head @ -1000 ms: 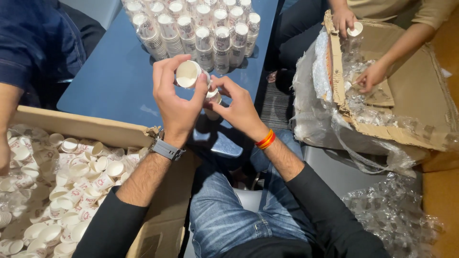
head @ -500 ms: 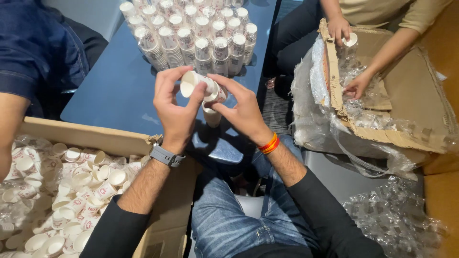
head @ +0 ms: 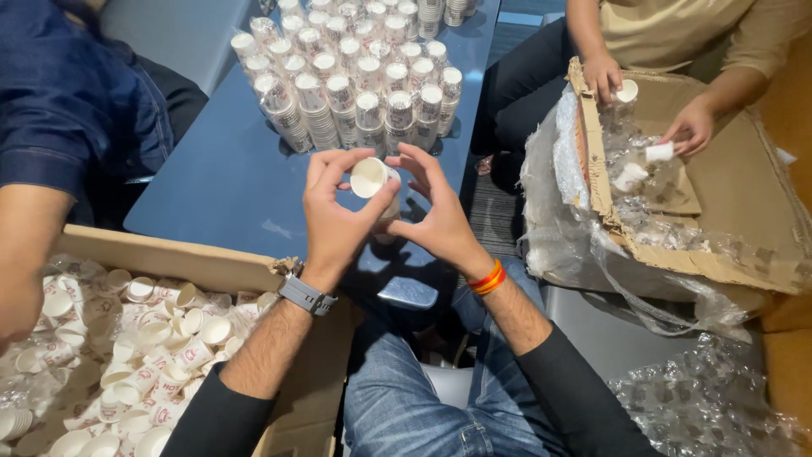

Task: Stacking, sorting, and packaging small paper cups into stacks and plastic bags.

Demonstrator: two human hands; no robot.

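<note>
My left hand [head: 336, 218] and my right hand [head: 437, 213] both hold a short stack of small white paper cups [head: 373, 183] above the near edge of a dark blue table [head: 211, 182]. The top cup's open mouth faces me. My left wrist carries a grey watch, my right wrist an orange band. Just beyond my hands, several tall stacks of the same cups [head: 355, 76] stand packed together on the table.
A cardboard box [head: 152, 262] at my lower left is full of loose cups. On the right, another person's hands [head: 689, 127] hold cups over a second plastic-lined cardboard box [head: 727, 245]. A blue-sleeved person sits at left. Crumpled plastic wrap [head: 710, 406] lies lower right.
My hands have lowered slightly and my right hand has closed in on the cup stack. The person on the right now holds a cup in each hand.
</note>
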